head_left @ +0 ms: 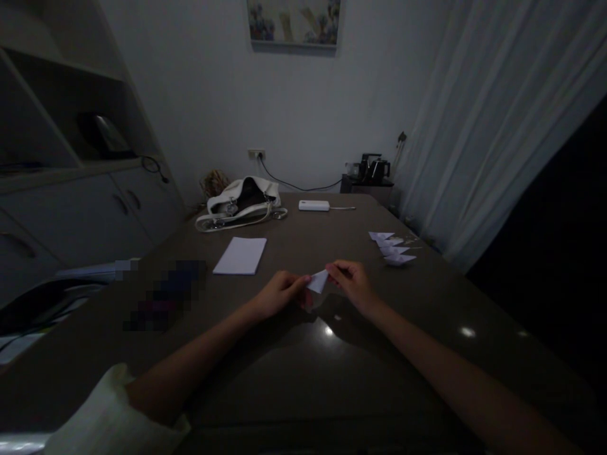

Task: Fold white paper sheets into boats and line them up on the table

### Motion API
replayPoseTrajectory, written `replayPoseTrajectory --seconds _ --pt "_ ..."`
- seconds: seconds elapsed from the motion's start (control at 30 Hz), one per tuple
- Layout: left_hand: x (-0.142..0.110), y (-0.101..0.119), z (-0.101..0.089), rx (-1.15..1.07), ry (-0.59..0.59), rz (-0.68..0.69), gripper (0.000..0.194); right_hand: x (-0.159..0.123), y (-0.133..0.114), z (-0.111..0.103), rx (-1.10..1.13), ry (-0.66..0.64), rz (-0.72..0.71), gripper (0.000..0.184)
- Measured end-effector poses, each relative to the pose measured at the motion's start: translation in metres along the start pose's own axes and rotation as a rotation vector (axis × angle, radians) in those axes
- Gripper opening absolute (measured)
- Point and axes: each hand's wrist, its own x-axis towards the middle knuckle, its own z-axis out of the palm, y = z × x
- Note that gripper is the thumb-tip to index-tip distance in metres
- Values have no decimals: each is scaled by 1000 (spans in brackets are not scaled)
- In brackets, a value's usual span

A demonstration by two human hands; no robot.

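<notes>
A small folded piece of white paper (318, 280) is pinched between both of my hands just above the dark table (303, 373). My left hand (279, 293) grips its left edge with closed fingers. My right hand (351, 282) grips its right edge, fingers curled. A stack of white paper sheets (240, 255) lies beyond my left hand. Several folded white paper shapes (391, 246) sit in a row to the far right.
A white handbag (241, 203) lies at the table's far side, with a white power bank (313, 205) and cable beside it. Cabinets and shelves stand at the left, a white curtain at the right. A blurred patch covers something on the table's left.
</notes>
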Motion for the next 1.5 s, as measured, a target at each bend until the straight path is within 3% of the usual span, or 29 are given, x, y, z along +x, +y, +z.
replayPoseTrajectory --seconds 0.2,0.3,0.5,0.63,0.8,0.93,1.03,1.17,1.37,1.5 --pt "0 -3 2 38 -40 7 50 -5 -6 5 -104 -78 -154 33" --pt "-2 -1 3 122 -20 43 48 -7 -5 7 -84 -107 -143 33" --pt "-2 1 1 144 139 104 46 -9 -3 8 75 -201 14 32" --pt "2 -3 -1 101 255 69 49 -8 4 10 -24 -242 1 26" --pt "2 -4 1 95 166 42 43 -6 9 8 -125 -198 0 25" --pt "2 -6 1 56 72 115 37 -5 6 6 -143 -176 -13 25" --pt "3 -11 0 81 104 140 36 -5 5 7 -148 -176 6 25" --pt "5 -14 -1 63 203 76 38 -5 5 8 -185 -194 18 25" --pt "5 -13 2 -51 105 35 42 -4 7 7 -201 -188 -62 19" --pt "5 -10 2 -85 134 34 47 -3 7 5 -137 -192 -52 19"
